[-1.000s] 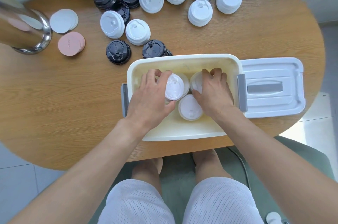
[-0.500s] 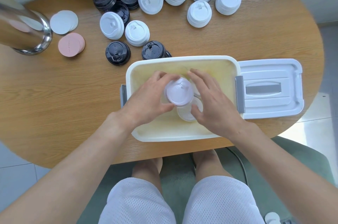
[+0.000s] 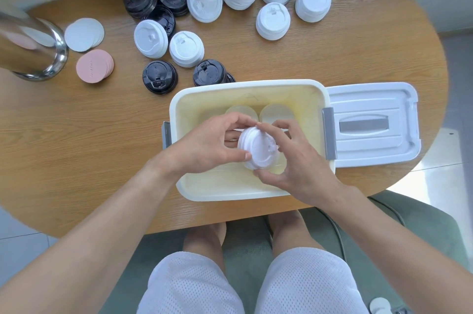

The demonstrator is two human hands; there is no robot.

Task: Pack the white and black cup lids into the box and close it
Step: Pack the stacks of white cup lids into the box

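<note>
A small stack of white lids (image 3: 258,148) is being held tilted above the open box (image 3: 249,192), gripped from both sides. The left hand (image 3: 207,146) is pinching its near-left edge, fingers curled round it; the right hand (image 3: 297,162) is clamping the opposite edge between thumb and fingers. Two more white stacks (image 3: 258,112) are lying inside the box at its far wall. The box lid (image 3: 371,125) is resting on the surface (image 3: 76,134) just right of the box. Beyond the box, white lid stacks (image 3: 272,20) and black lids (image 3: 160,76) are sitting loose, with a steel cup (image 3: 30,50) at far left
</note>
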